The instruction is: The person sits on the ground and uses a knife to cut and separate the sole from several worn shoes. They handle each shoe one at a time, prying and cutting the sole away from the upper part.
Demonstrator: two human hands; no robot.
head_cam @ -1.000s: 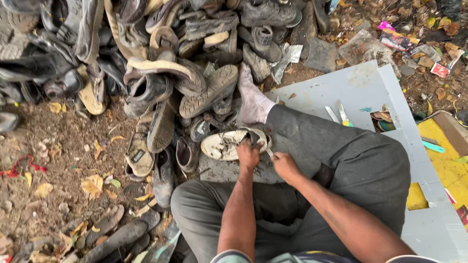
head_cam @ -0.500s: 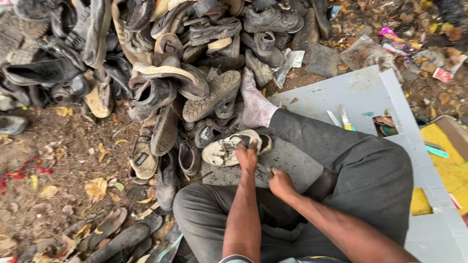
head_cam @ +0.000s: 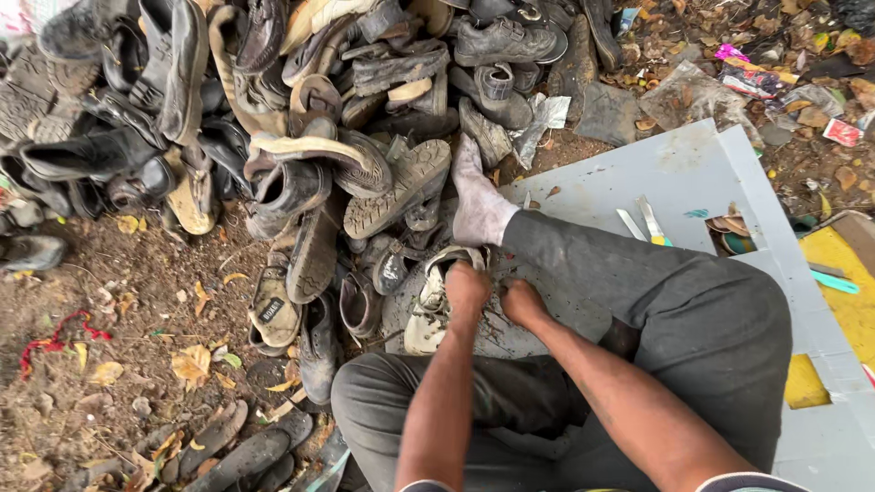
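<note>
I sit on the ground in grey trousers with one socked foot [head_cam: 477, 196] stretched toward a big heap of worn shoes [head_cam: 301, 109]. My left hand [head_cam: 467, 290] grips a dirty pale shoe [head_cam: 430, 305] that stands nearly on end on a grey slab [head_cam: 474, 333] between my legs. My right hand [head_cam: 522, 302] is closed just to the right of it, low against the slab; I cannot tell what it holds.
A grey board [head_cam: 674, 173] lies to the right with two small knives [head_cam: 643, 221] and a hole showing stacked soles [head_cam: 734, 232]. A yellow box [head_cam: 843, 301] sits at the far right. Loose soles [head_cam: 232, 451] and dry leaves lie on the dirt at lower left.
The pale shoe has turned from lying across my knee to standing on end. Both hands moved down and closer together over the slab.
</note>
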